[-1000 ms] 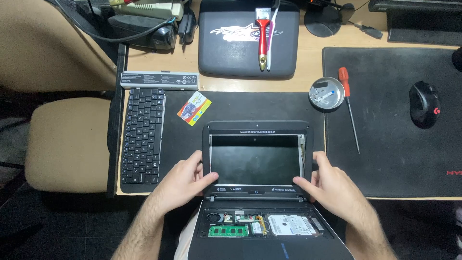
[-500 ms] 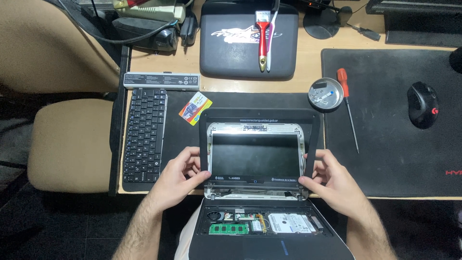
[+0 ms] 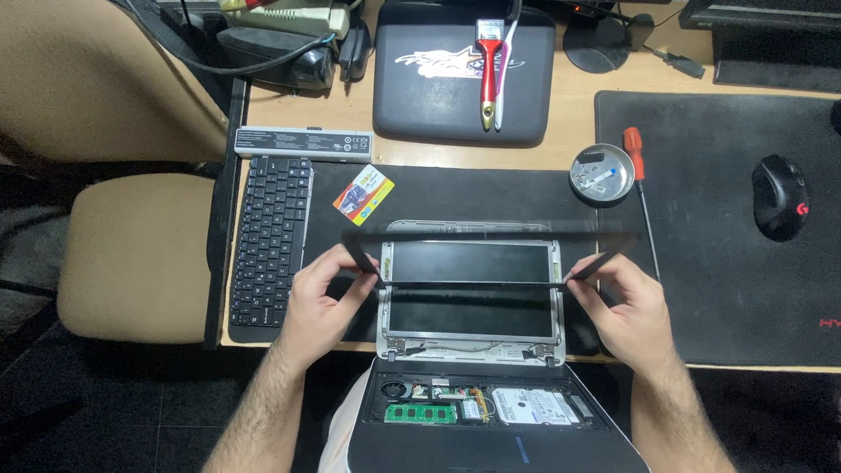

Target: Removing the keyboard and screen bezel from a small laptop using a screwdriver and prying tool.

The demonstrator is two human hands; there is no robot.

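Head camera is looking down at a desk with a small laptop [image 3: 473, 350] lying open in the lower middle of the frame. Two hands are holding up a thin black screen frame [image 3: 491, 236], the bezel, just above the laptop's screen [image 3: 471, 302]. The left hand [image 3: 320, 302] is pinching the frame's left side, with the fingers closed around it. The right hand [image 3: 626, 307] is pinching the frame's right side in the same way, fingers closed on the strip. The frame is hanging in the air over the screen, and its lower bar is crossing the middle of the dark glass. The screen is showing its bare silver edge all around.

Below the screen, at the bottom of the frame, the laptop's body is lying open with no keys on it. A green memory stick [image 3: 420, 413] and a silver hard drive [image 3: 534, 407] are showing inside.

To the left of the hands, a black keyboard [image 3: 270, 241] is lying loose on the desk. Above it, a long grey battery [image 3: 302, 143] is resting. A small colourful card [image 3: 363, 194] is lying just right of the keyboard's top. At the top middle, a brush with a red handle [image 3: 488, 66] is lying on a dark grey case [image 3: 420, 96]. On the right, a round metal dish [image 3: 601, 173] is sitting beside a screwdriver with a red handle [image 3: 638, 175]. A black mouse [image 3: 780, 197] is sitting on the mat at the far right.
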